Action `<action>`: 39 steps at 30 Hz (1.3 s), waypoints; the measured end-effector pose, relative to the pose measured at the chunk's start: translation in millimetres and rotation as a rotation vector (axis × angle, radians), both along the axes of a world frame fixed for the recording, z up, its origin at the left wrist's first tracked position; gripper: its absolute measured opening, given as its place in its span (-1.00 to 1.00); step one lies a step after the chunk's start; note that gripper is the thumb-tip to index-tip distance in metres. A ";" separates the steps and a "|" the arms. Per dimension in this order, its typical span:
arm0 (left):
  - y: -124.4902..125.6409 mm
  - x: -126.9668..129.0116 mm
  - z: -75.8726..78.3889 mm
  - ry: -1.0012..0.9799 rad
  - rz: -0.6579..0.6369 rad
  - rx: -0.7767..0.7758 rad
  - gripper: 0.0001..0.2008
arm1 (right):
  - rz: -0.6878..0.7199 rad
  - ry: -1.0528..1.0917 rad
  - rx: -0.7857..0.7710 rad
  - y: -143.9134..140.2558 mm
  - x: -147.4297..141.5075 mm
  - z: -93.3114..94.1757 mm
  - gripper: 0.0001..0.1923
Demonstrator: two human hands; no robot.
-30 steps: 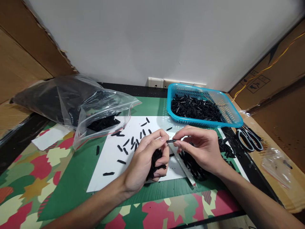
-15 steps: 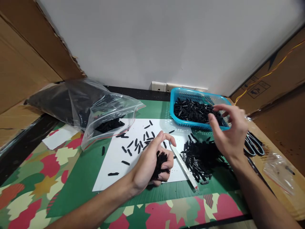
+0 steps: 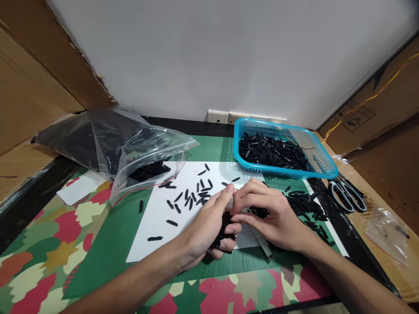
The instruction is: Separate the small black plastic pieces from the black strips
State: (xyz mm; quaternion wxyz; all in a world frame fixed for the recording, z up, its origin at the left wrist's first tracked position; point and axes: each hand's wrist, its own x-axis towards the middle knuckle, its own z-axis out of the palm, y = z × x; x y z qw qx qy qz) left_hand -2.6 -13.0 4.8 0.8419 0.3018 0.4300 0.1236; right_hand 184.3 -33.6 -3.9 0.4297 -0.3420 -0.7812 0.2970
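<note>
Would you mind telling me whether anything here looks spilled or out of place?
Yes: small black pieces lie scattered loose over the white sheet, spilling from the open plastic bag; more are strewn right of the right hand.

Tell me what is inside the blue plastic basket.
The blue plastic basket holds a heap of small black plastic strips spread over most of its floor. What lies beneath the heap cannot be seen, and the near wall hides the lowest pieces.
</note>
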 end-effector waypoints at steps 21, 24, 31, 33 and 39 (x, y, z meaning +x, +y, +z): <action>5.8 -6.2 8.3 -0.104 0.016 0.106 -0.62 | -0.228 0.133 0.031 4.8 11.6 -0.8 -0.92; 5.1 -6.2 8.5 -0.123 0.016 0.111 -0.62 | -0.229 0.122 0.024 4.9 11.3 -1.6 -0.93; 5.2 -6.7 8.2 -0.138 0.020 0.104 -0.61 | -0.245 0.113 0.047 4.2 11.1 -3.5 -0.92; 5.2 -6.7 8.2 -0.145 0.026 0.107 -0.61 | -0.240 0.105 0.037 3.6 11.4 -3.6 -0.93; 4.7 -5.7 7.8 -0.150 0.038 0.117 -0.61 | -0.224 0.075 0.019 1.9 11.4 -2.0 -0.95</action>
